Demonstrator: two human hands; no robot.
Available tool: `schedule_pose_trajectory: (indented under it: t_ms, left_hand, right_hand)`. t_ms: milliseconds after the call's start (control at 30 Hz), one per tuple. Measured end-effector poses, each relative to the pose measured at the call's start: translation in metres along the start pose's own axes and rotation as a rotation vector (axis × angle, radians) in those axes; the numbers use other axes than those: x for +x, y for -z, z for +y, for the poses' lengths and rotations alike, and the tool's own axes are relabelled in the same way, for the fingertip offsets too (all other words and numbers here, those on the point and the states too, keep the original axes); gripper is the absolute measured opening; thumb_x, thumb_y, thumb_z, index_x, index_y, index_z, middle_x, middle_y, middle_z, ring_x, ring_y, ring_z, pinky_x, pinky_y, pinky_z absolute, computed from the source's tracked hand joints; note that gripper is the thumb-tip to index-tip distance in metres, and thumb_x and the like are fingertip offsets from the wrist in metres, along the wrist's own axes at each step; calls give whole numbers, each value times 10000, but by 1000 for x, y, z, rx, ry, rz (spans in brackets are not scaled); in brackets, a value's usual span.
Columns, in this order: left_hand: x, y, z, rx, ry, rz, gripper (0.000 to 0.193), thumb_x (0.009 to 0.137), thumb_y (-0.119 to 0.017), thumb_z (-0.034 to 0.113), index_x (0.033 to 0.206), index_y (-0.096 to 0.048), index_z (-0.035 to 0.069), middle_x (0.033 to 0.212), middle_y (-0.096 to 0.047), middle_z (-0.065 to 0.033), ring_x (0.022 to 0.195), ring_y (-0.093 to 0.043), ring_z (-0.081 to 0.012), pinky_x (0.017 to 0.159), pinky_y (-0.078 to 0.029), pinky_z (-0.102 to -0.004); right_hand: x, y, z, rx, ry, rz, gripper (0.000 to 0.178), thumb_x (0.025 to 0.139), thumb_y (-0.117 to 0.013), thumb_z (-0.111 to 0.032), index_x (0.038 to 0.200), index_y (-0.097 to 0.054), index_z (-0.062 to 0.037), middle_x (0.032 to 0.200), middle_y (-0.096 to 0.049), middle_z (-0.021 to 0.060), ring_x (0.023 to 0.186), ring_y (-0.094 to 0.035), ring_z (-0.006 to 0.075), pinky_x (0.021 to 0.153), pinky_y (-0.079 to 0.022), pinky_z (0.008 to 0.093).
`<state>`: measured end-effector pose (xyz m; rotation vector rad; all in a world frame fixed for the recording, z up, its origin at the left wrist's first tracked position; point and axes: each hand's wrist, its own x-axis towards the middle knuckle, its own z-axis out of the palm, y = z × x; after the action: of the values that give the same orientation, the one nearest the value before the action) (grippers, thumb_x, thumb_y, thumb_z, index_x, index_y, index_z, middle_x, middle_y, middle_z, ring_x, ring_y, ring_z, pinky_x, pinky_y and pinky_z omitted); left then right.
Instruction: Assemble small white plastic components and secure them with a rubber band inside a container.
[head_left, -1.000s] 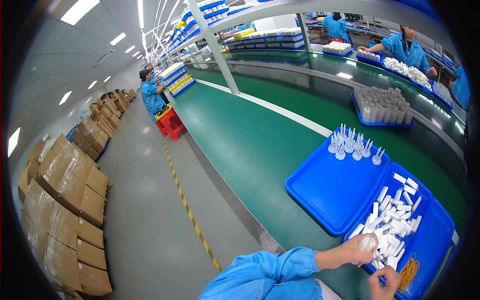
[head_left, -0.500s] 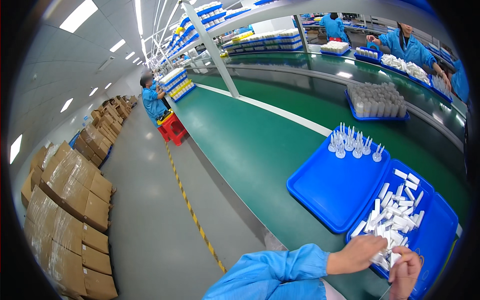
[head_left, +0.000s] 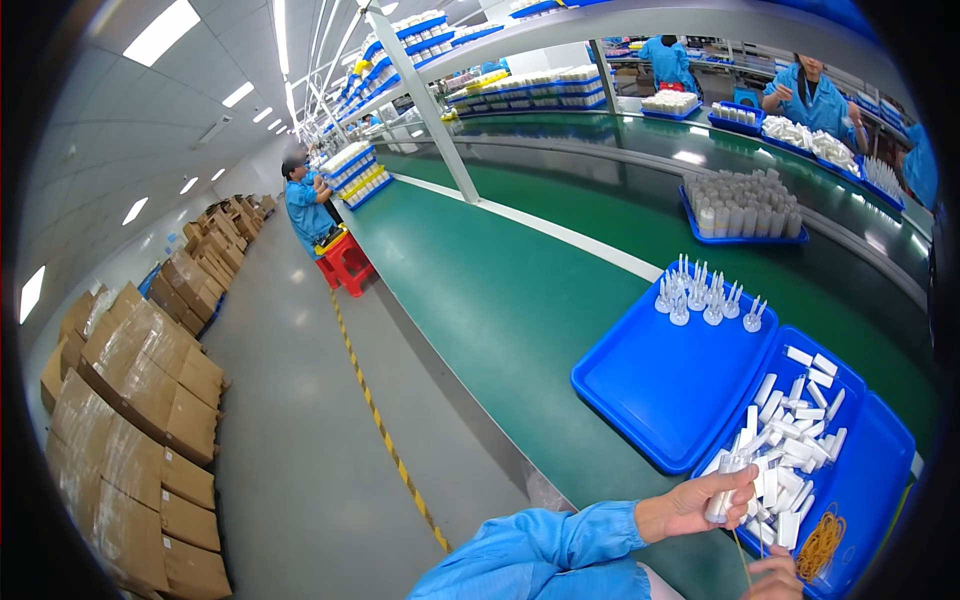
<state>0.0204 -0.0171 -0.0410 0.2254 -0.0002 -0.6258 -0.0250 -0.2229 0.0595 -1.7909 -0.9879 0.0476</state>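
My left hand (head_left: 690, 506) is closed around a clear and whitish plastic piece (head_left: 722, 494) over the near edge of a blue tray. Thin yellowish strands of a rubber band (head_left: 741, 556) run taut from this piece down to my right hand (head_left: 776, 574), which is blurred at the lower edge with its fingers pinched. White rectangular plastic pieces (head_left: 790, 432) lie loose in the tray beside my hands. A tangle of yellow rubber bands (head_left: 822, 543) rests in the blue tray at the right.
A blue tray (head_left: 655, 400) carries several clear spiked parts (head_left: 712, 292) at its far end. Farther off, a blue tray holds greyish translucent containers (head_left: 742, 203). People in blue work across the line and at far left. Cardboard boxes (head_left: 130, 440) line the left wall.
My hands have drawn apart, the right one down and left, with the rubber band now stretched between them. The rubber band tangle is uncovered. The person opposite has raised their hands.
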Motion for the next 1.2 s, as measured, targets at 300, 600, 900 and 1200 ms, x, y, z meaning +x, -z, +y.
schedule_pose_trajectory:
  t_ms: [300, 600, 900, 1200]
  left_hand:
    - [-12, -42, 4, 1312, -561, -203, 526, 772, -706, 497, 1023, -506, 81, 756, -524, -27, 644, -508, -172, 625, -409, -293]
    - [-16, -31, -7, 1938, -432, 32, 725, 941, -328, 585, 1375, -414, 11, 561, -563, -118, 518, -575, -313, 517, -405, -419]
    - [-2, -14, -13, 1250, -307, -52, 642, 966, -314, 558, 1389, -404, 84, 1084, -610, -143, 1024, -586, -260, 867, -465, -388]
    - [3, 1, -48, -69, 308, 23, 699, 936, -405, 592, 1447, -328, 120, 1408, -424, -103, 1195, -493, -166, 954, -451, -310]
  right_hand:
    - [-39, -20, 63, 1345, -530, 549, 664, 850, -536, 26, 1455, -270, -33, 1366, -450, 131, 792, -519, 107, 669, -446, 227]
    - [5, -48, 17, -276, -243, 220, 376, 783, -713, -65, 1132, -578, -31, 1129, -579, 157, 989, -587, 294, 844, -480, 366]
    - [-3, -40, 11, -222, -224, 257, 340, 722, -692, -32, 1042, -579, -32, 1088, -559, 178, 1022, -555, 349, 908, -435, 411]
    - [-1, -45, 9, -264, -116, 109, 514, 772, -709, -258, 1199, -543, -25, 1137, -562, 209, 1060, -540, 377, 936, -419, 442]
